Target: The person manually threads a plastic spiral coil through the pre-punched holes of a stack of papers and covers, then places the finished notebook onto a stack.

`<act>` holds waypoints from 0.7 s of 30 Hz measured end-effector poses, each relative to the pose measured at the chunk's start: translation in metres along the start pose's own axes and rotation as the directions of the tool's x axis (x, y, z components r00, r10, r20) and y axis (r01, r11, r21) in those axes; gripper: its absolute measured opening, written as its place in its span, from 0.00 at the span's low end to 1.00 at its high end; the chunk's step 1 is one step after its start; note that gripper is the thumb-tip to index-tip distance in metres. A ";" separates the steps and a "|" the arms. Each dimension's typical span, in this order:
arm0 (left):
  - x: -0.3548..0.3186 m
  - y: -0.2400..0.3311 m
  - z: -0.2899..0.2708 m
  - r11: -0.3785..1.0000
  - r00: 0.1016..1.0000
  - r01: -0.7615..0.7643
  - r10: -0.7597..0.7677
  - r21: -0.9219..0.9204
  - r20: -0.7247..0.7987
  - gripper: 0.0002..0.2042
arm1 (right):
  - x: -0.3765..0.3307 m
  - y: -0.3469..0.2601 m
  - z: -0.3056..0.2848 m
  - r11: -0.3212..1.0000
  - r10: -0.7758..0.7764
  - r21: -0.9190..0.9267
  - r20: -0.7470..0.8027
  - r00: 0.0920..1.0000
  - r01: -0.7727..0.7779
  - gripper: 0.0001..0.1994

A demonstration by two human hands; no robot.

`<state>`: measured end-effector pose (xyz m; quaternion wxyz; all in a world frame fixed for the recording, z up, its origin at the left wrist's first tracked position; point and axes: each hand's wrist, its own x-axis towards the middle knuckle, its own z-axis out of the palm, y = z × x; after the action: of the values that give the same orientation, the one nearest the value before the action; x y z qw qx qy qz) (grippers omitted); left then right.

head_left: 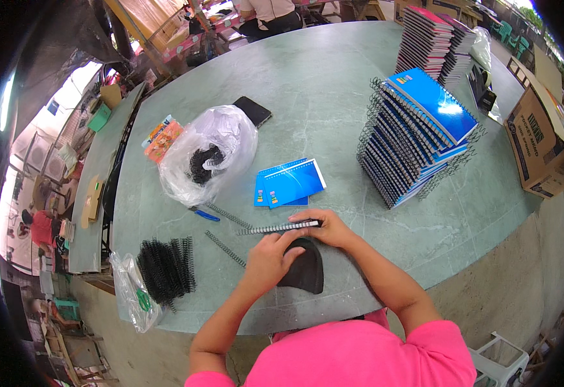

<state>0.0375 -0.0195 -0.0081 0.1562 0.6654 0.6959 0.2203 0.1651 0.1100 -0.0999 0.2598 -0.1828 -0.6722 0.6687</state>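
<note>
Close to the table's near edge, a small notebook (281, 228) is held up on edge, so mainly its coiled spine shows. My right hand (328, 228) grips its right end with bent fingers. At its lower side, my left hand (270, 258) has its fingers pressed against the spine and the thumb pointing right. The coil sticks out past the notebook's left end. Loose black spiral coils (225, 249) lie left of my hands. A dark curved pad (309, 274) rests beneath them. Just beyond lie several blue notebook blocks (295, 182) with punched holes.
Spiral-bound blue notebooks (417, 138) form a tall stack at right, with red ones (424, 42) behind. A cardboard box (540, 145) stands at far right. Leftward are a plastic bag (230, 138) with black coils, blue-handled pliers (204, 213), a coil bundle (166, 271) and green-handled scissors (143, 299).
</note>
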 end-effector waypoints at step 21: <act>0.026 -0.033 -0.005 0.931 0.977 -0.194 0.211 0.311 -0.023 0.13 | -0.011 -0.011 0.018 0.947 -0.005 0.313 -0.216 0.976 0.074 0.09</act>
<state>0.0049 0.0057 -0.0194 0.0080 0.7433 0.6535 0.1430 0.1643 0.0891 -0.0893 0.3697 -0.1949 -0.5271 0.7399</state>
